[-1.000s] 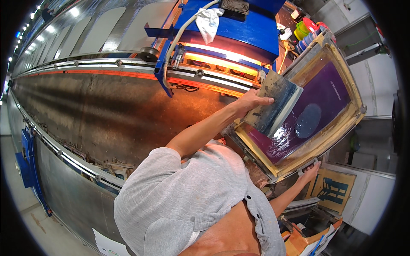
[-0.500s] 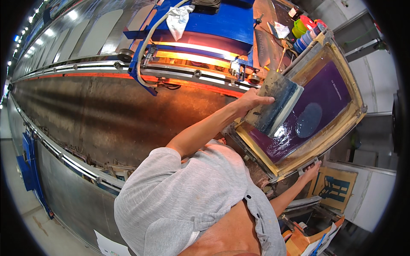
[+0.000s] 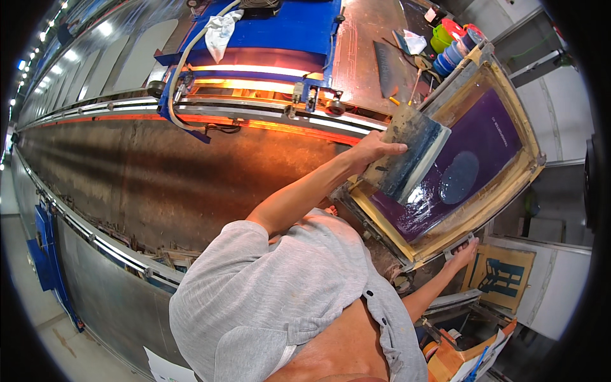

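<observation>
A wooden-framed printing screen [image 3: 513,184] with purple mesh lies tilted at the right end of a long dark print table [image 3: 159,184]. My left hand [image 3: 372,149] is shut on a wide squeegee [image 3: 410,159] smeared with blue ink, whose blade rests on the mesh. A round pool of blue ink [image 3: 458,178] sits on the mesh just beyond the blade. My right hand [image 3: 463,253] grips the near lower edge of the frame. My grey shirt fills the lower middle.
A blue heater carriage [image 3: 280,32] with an orange glow beneath rides rails across the table, a white rag [image 3: 219,32] draped on it. Coloured tubs [image 3: 455,44] and tools lie behind the screen. A brown card with a blue print [image 3: 503,277] leans at lower right.
The blue carriage has slid leftward along its rails, away from the screen. Both hands and the squeegee stay where they were.
</observation>
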{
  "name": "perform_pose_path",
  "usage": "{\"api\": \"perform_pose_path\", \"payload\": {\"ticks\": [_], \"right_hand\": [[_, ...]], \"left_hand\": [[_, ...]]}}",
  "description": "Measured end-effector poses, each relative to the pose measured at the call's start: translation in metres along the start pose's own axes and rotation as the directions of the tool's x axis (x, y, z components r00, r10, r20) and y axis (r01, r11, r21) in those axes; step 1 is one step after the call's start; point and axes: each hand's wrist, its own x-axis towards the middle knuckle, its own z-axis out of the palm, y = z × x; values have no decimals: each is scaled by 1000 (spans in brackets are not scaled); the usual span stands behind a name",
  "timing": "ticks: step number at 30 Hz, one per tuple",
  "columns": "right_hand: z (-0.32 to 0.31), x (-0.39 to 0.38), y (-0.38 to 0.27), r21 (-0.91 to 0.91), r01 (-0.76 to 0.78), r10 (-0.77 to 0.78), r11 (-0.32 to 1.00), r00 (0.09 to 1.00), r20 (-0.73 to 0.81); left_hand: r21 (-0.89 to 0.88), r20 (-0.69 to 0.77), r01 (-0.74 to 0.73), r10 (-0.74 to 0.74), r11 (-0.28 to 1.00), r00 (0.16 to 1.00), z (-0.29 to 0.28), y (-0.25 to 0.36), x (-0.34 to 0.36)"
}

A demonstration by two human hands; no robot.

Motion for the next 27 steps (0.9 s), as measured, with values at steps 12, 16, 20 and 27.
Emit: {"api": "perform_pose_path", "payload": {"ticks": [12, 16, 20, 27], "right_hand": [[-13, 13, 5, -23, -37, 38, 999, 996, 75], [-17, 17, 8, -30, -19, 21, 999, 997, 68], [-6, 4, 0, -11, -9, 9, 1000, 1000, 29], [-6, -7, -9, -21, -19, 19, 1000, 1000, -2]], "left_hand": [[-11, 5, 22, -22, 1000, 1000, 1, 7, 0], [-21, 17, -21, 21, 1000, 1000, 0, 5, 2], [-9, 19, -22, 22, 1000, 1000, -5, 5, 5], [-26, 43, 16, -15, 1000, 999, -10, 8, 9]]}}
